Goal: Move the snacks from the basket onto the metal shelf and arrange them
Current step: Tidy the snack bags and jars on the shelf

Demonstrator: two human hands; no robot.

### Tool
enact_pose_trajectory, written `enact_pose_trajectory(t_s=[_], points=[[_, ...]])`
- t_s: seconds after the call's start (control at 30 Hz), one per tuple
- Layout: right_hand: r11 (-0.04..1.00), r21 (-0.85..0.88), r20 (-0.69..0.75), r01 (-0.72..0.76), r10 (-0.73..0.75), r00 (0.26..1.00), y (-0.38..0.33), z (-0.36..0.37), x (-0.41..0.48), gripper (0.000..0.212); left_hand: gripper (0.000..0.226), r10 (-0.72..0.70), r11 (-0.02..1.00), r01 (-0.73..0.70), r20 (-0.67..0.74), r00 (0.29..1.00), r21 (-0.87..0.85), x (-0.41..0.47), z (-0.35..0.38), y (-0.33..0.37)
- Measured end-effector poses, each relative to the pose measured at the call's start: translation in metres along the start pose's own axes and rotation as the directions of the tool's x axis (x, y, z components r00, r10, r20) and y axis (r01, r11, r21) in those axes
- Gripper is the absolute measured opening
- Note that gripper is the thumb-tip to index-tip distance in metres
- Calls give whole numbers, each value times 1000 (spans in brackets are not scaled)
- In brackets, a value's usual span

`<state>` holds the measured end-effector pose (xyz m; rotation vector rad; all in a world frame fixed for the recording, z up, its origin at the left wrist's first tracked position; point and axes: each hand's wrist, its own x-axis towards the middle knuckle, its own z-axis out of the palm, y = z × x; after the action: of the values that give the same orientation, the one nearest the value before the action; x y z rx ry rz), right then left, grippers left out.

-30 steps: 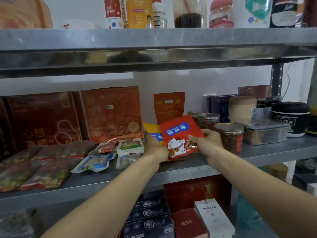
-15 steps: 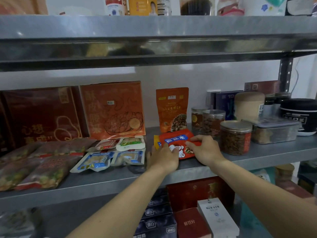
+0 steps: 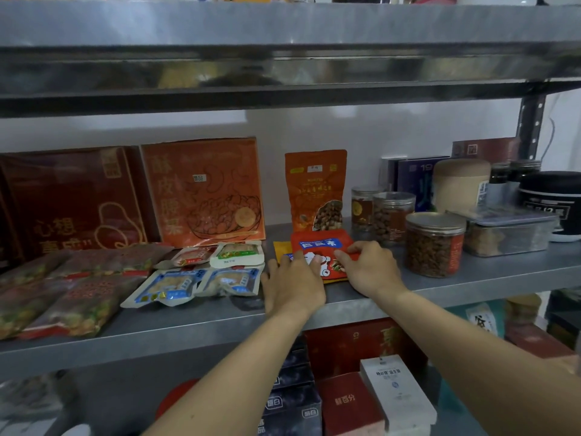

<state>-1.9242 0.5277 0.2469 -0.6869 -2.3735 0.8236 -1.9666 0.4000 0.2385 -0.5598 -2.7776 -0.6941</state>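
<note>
A red snack packet (image 3: 320,247) with a blue label and a cat picture lies flat on the middle metal shelf (image 3: 471,278), on top of a yellow packet (image 3: 280,248). My left hand (image 3: 290,283) rests flat on the packet's left part with its fingers stretched out. My right hand (image 3: 369,267) pinches the packet's right edge with bent fingers. An orange nut pouch (image 3: 316,190) stands upright just behind. No basket is in view.
Flat snack packets (image 3: 201,272) and mixed-nut bags (image 3: 72,294) lie to the left, in front of large red and orange boxes (image 3: 204,190). Clear nut jars (image 3: 434,243) and a plastic box (image 3: 506,234) stand to the right. Another shelf hangs above; boxes fill the level below.
The red packet went from held upright above the shelf to lying flat on the yellow packet. Both hands came down with it and stay on it.
</note>
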Motion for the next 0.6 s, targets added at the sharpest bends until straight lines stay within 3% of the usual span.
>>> enact_pose_trajectory(t_s=[0.17, 0.3, 0.37, 0.47, 0.6], points=[[999, 1, 66, 48, -48, 997, 0, -3, 0, 46, 54, 30, 1000, -29, 28, 999, -5, -2, -1, 0], [991, -81, 129, 105, -94, 987, -4, -5, 4, 72, 53, 89, 995, -89, 7, 996, -42, -1, -10, 4], [991, -6, 138, 131, -129, 982, -8, -11, 6, 74, 52, 97, 994, -98, -6, 995, -50, 3, -21, 7], [982, 162, 193, 94, -125, 973, -15, -22, 17, 48, 49, 62, 984, -69, -46, 997, -166, 14, -41, 11], [951, 303, 223, -57, -12, 975, -29, -25, 41, 61, 54, -17, 940, 8, -23, 1000, -342, 35, -61, 12]])
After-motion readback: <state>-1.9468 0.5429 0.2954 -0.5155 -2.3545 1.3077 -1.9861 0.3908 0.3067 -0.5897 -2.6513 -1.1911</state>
